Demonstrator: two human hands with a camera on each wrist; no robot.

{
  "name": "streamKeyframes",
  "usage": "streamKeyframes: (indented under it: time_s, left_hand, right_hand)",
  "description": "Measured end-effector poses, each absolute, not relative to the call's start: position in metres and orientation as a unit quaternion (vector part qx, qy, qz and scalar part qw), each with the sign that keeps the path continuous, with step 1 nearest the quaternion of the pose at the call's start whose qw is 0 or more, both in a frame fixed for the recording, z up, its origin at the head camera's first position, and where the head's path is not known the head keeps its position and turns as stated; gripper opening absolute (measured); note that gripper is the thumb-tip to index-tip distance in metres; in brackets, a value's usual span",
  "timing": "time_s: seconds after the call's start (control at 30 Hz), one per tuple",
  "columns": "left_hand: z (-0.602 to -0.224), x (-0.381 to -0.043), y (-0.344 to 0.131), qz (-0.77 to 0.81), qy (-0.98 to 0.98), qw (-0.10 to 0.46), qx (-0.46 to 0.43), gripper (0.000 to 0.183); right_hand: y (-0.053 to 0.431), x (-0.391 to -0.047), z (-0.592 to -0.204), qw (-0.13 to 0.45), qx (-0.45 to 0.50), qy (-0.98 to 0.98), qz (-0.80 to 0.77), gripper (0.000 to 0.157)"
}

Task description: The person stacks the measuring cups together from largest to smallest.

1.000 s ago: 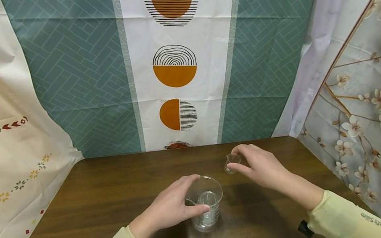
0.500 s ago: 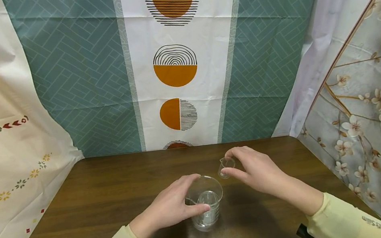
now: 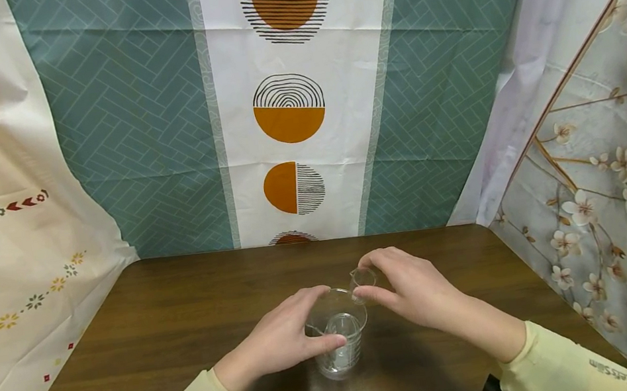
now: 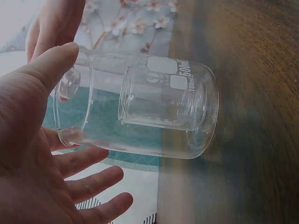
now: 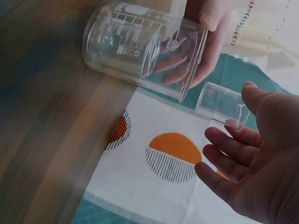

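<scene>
A large clear glass beaker marked 500 ml [image 4: 154, 142] stands upright on the table, and a smaller beaker [image 4: 156, 105] sits inside it. My left hand [image 3: 276, 338] grips the large beaker near its rim, thumb on the near side and fingers round the far side. Pinched at its rim between the thumb and fingertips of my right hand [image 3: 416, 284] is a tiny clear beaker [image 5: 222, 105]. It is off the table, close to the right of the large beaker's rim and a little higher. In the right wrist view a gap shows between the two.
The dark wooden table [image 3: 185, 307] reaches back to a green and white patterned cloth [image 3: 150, 145]. A cream cloth [image 3: 6, 232] hangs on the left and a floral one [image 3: 620, 192] on the right.
My right hand has moved left and slightly nearer, bringing the tiny beaker up to the large beaker's rim. The left hand and the large beaker have stayed still.
</scene>
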State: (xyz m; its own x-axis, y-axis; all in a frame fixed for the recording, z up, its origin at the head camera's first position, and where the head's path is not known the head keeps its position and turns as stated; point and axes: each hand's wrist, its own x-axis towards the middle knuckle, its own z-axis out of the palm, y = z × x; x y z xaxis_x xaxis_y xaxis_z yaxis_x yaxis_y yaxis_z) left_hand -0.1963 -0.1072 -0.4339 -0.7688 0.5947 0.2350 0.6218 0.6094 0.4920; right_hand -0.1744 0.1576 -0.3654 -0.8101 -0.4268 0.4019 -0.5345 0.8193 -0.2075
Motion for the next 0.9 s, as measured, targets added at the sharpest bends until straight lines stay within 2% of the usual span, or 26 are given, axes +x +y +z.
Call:
streamKeyframes:
  time_s: [0.47,0.7,0.9]
  left_hand:
    - [-0.436,-0.198,-0.108,-0.289,-0.895,0.026,-0.34,0.095]
    - [-0.436,-0.198,-0.107,-0.288,-0.896,0.02,-0.337,0.095]
    - [-0.437,-0.199,-0.108,-0.286,-0.896,0.017,-0.338,0.096]
  right_hand:
    - [0.146,-0.17,-0.376,0.16,0.291,-0.929,0.161,0.043]
    - [0.141,-0.171,-0.38,0.15,0.3,-0.928,0.165,0.036]
    - [0.138,-0.171,-0.386,0.134,0.304,-0.929,0.163,0.037]
